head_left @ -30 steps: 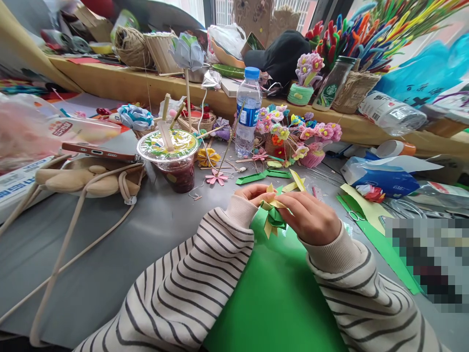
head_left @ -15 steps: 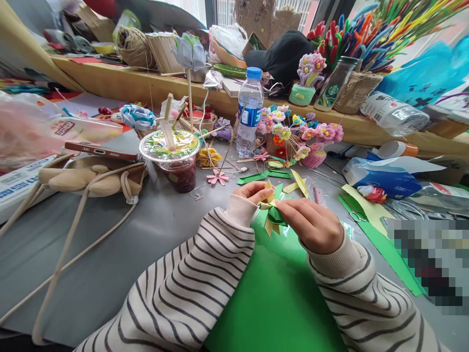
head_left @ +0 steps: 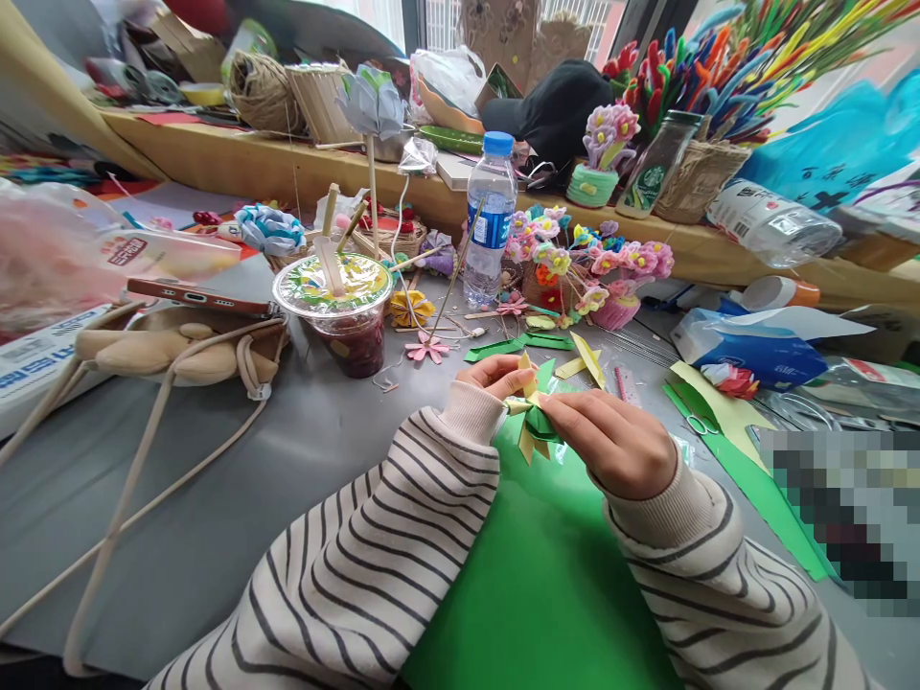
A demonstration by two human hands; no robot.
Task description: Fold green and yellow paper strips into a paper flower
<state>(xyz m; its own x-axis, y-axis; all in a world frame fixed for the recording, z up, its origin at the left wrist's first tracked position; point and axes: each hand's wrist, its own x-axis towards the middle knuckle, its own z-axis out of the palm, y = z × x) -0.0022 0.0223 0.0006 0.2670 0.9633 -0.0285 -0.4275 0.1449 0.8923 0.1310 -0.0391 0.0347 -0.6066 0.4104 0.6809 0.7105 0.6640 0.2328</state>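
Between my two hands is a folded paper flower (head_left: pixel 536 419) with green and yellow pointed petals, held above a glossy green sheet (head_left: pixel 546 575). My left hand (head_left: pixel 497 376) pinches it from the left, around an upright yellow petal. From the right, the fingers of my right hand (head_left: pixel 610 436) close on the flower near its centre. The fingertips partly cover the folds. Just beyond the flower lie yellow folded strips (head_left: pixel 579 364) and green folded strips (head_left: pixel 503 349).
A lidded drink cup (head_left: pixel 337 307) and a beige bag (head_left: pixel 179 350) with a phone (head_left: pixel 205 295) stand to the left. Behind are a water bottle (head_left: pixel 491 220) and crocheted flowers (head_left: pixel 553 254). Scissors (head_left: pixel 699 424) and green paper (head_left: pixel 747 489) lie right.
My right hand's fingertips have shifted very slightly to the left on the flower. My left hand and the surrounding things look the same.
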